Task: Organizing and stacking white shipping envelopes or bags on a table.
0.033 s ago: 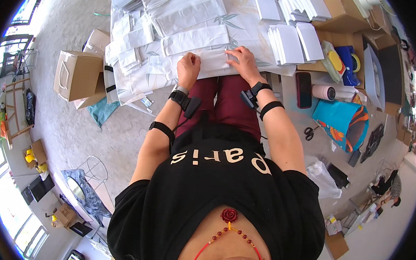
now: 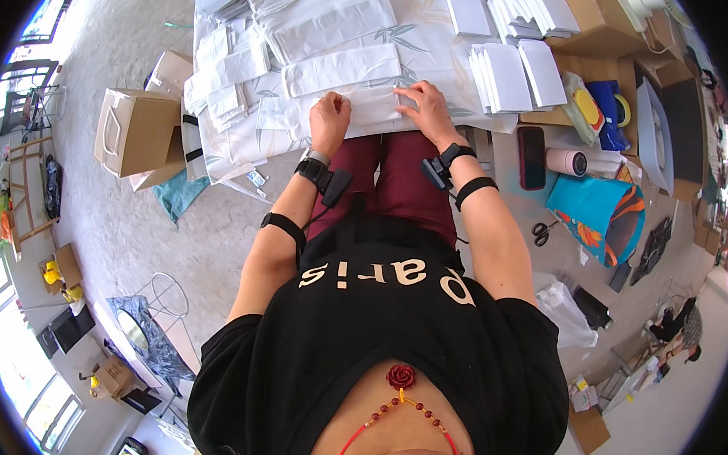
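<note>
On the near edge of the table lies a flat, translucent white plastic bag (image 2: pixel 371 104), between my two hands. My left hand (image 2: pixel 329 124) is closed, its fingers curled into a pinch at the bag's left end. At the right end, my right hand (image 2: pixel 431 113) has thumb and forefinger apart, their tips touching the bag's edge. Just beyond lies another folded white bag (image 2: pixel 342 69). Farther back is a pile of similar bags (image 2: pixel 330 25). Small clear packets (image 2: pixel 232 65) lie in a heap left of my left hand.
Stacks of white cards or boxes (image 2: pixel 507 76) stand at the table's right. Beside them are a phone (image 2: pixel 532 158), a pink cylinder (image 2: pixel 566 161) and a teal bag (image 2: pixel 594 212). Black scissors (image 2: pixel 542 232) lie lower right. Cardboard boxes (image 2: pixel 136 134) stand left of the table. Another person (image 2: pixel 681 330) sits far right.
</note>
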`<act>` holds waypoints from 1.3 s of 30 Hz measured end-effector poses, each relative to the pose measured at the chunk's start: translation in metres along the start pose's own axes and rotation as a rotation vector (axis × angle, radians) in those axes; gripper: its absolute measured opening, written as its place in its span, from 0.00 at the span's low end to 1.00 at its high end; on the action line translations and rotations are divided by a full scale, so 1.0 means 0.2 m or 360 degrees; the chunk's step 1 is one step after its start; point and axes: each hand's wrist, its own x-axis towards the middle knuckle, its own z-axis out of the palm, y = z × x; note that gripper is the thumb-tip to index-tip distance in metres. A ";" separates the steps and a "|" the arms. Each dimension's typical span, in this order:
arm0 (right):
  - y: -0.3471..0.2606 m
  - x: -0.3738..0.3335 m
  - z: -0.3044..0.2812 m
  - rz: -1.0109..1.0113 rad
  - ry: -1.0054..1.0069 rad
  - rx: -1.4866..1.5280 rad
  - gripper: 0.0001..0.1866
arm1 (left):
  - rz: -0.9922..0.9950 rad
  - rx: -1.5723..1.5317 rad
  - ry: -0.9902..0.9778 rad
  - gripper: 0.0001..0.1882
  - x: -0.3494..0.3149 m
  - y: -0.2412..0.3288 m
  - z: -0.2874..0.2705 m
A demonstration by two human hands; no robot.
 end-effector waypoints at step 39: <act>-0.73 0.35 -0.07 0.0376 0.0195 0.0713 0.21 | 0.0526 -0.0012 0.0744 0.48 -0.17 0.27 -0.29</act>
